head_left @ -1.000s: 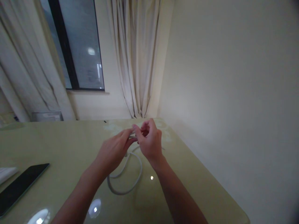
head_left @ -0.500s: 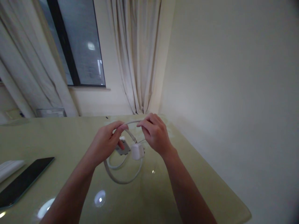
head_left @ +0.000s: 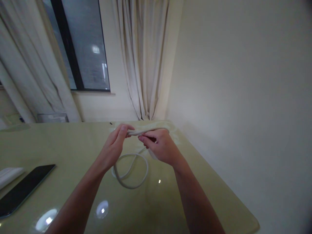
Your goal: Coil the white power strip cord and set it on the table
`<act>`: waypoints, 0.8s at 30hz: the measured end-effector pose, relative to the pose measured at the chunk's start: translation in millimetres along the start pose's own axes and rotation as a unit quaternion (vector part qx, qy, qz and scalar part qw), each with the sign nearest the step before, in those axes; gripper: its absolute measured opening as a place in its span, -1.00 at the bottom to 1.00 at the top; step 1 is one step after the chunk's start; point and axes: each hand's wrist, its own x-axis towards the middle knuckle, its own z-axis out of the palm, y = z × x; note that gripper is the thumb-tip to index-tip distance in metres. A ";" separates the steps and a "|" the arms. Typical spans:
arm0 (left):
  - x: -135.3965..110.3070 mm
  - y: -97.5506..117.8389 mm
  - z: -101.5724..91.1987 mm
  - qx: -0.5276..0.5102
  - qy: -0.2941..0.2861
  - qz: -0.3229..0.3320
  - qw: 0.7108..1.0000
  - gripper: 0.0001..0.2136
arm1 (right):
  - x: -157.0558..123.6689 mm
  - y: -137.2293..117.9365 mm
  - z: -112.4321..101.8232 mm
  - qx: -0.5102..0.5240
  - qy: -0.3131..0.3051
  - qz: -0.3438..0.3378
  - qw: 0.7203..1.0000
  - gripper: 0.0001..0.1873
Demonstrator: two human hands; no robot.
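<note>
Both hands hold a white cable (head_left: 133, 170) above a glossy pale-green table (head_left: 73, 152). My left hand (head_left: 114, 148) pinches a stretch of the cable at its fingertips. My right hand (head_left: 159, 146) is closed around the cable just to the right, its fingers curled over it. A loop of the cable hangs down between the hands and lies on the tabletop. The white plug block seen earlier is hidden behind my right hand.
A dark phone or tablet (head_left: 23, 190) lies flat at the table's left, beside a white object (head_left: 8, 175) at the edge. Curtains (head_left: 143, 61) and a window (head_left: 83, 45) stand behind the table. A bare wall (head_left: 243, 97) runs along the right side.
The hands have drawn together and pulled a stretch of cable taut between them. The white plug block, visible half a second ago, is now covered by my right hand.
</note>
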 end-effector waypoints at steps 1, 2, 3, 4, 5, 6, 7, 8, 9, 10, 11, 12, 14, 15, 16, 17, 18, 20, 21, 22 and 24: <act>0.6 -3.5 -0.3 0.015 0.004 0.003 1.000 -0.54 | -0.4 -0.6 -0.7 -0.002 -0.005 0.002 1.000 -0.77; 1.5 -7.3 -0.7 0.022 0.006 0.003 1.000 -0.55 | -0.6 -1.2 -1.3 -0.006 -0.011 0.003 1.000 -0.74; 2.5 -11.2 -1.1 0.021 0.007 -0.001 1.000 -0.54 | -0.9 -1.8 -2.1 -0.010 -0.018 0.004 1.000 -0.71; 3.9 -15.3 -1.6 0.012 0.008 -0.008 1.000 -0.54 | -1.2 -2.3 -3.1 -0.016 -0.027 0.004 1.000 -0.68; 5.6 -19.5 -2.6 -0.003 0.011 -0.017 1.000 -0.54 | -1.6 -2.6 -4.6 -0.021 -0.036 0.003 0.999 -0.66; 7.7 -23.7 -4.1 -0.022 0.017 -0.032 0.999 -0.54 | -2.1 -2.8 -6.5 -0.025 -0.048 0.004 0.999 -0.65; 10.1 -28.2 -6.6 -0.039 0.024 -0.049 0.998 -0.56 | -2.8 -2.7 -9.0 -0.030 -0.060 0.004 0.998 -0.64; 12.7 -32.9 -10.2 -0.049 0.034 -0.067 0.996 -0.58 | -3.6 -2.3 -11.9 -0.034 -0.073 0.005 0.997 -0.63; 15.4 -38.0 -15.0 -0.050 0.052 -0.082 0.994 -0.61 | -4.6 -1.6 -15.3 -0.039 -0.084 0.007 0.996 -0.62; 18.2 -43.6 -21.1 -0.041 0.076 -0.091 0.992 -0.64 | -5.7 -0.6 -18.7 -0.044 -0.093 0.011 0.995 -0.61; 20.8 -49.6 -28.1 -0.023 0.105 -0.095 0.990 -0.67 | -6.7 0.7 -22.0 -0.049 -0.098 0.015 0.994 -0.61; 23.2 -55.9 -35.7 0.003 0.141 -0.095 0.986 -0.69 | -7.6 2.0 -24.8 -0.053 -0.101 0.018 0.993 -0.61; 27.0 -68.2 -50.4 0.055 0.189 -0.103 0.975 -0.70 | -8.3 4.8 -27.4 -0.060 -0.104 0.027 0.992 -0.62; 28.4 -73.4 -56.3 0.077 0.195 -0.115 0.971 -0.71 | -8.1 6.0 -26.8 -0.064 -0.103 0.032 0.992 -0.65; 29.4 -77.5 -60.7 0.096 0.189 -0.129 0.969 -0.71 | -7.5 6.9 -25.1 -0.069 -0.101 0.038 0.992 -0.69; 30.0 -80.3 -63.4 0.111 0.177 -0.143 0.967 -0.70 | -6.6 7.7 -22.2 -0.075 -0.097 0.043 0.992 -0.73; 30.1 -81.7 -64.5 0.125 0.161 -0.157 0.966 -0.69 | -5.6 8.1 -18.7 -0.083 -0.092 0.046 0.991 -0.77; 29.3 -81.4 -62.3 0.156 0.123 -0.175 0.964 -0.63 | -3.8 7.9 -11.1 -0.097 -0.085 0.047 0.991 -0.84; 28.4 -80.4 -59.9 0.173 0.102 -0.176 0.964 -0.59 | -3.2 7.4 -7.7 -0.101 -0.086 0.045 0.990 -0.85; 27.2 -79.4 -57.0 0.191 0.081 -0.173 0.963 -0.57 | -2.9 6.4 -4.8 -0.104 -0.088 0.044 0.990 -0.83; 24.4 -78.9 -51.2 0.224 0.034 -0.157 0.961 -0.51 | -3.3 3.6 -0.6 -0.105 -0.095 0.045 0.989 -0.75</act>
